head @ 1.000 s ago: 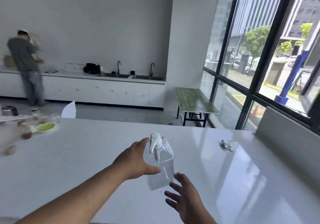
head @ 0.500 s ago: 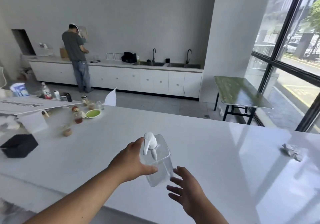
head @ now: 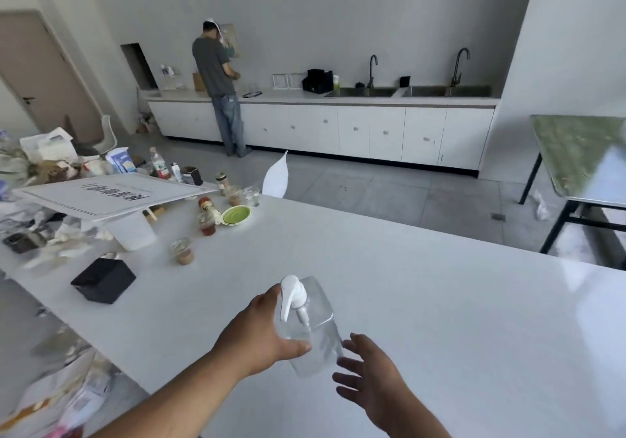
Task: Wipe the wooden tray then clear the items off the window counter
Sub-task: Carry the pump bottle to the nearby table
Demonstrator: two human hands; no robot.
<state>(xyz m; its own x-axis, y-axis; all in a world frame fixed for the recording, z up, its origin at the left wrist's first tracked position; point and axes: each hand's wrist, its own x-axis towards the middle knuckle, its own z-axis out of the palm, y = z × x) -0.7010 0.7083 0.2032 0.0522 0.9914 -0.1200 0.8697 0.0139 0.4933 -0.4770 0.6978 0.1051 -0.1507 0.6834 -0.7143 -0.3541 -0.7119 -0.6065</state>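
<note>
My left hand (head: pixel 261 332) grips a clear spray bottle (head: pixel 313 327) with a white trigger head, held tilted above the white counter (head: pixel 440 302). Just right of the bottle's base, my right hand (head: pixel 369 370) hovers with spread fingers and holds nothing. No wooden tray is in view.
The counter's left end carries a black box (head: pixel 103 280), plastic cups (head: pixel 183 251), a green dish (head: pixel 235 214), sauce bottles (head: pixel 206 215) and a white board (head: pixel 111 193) over clutter. A person (head: pixel 220 88) stands at the far sink counter. A green-topped table (head: pixel 579 156) stands at the right.
My view has swung left, away from the windows; the crumpled tissue on the right left the frame. Both hands and the bottle keep the same pose.
</note>
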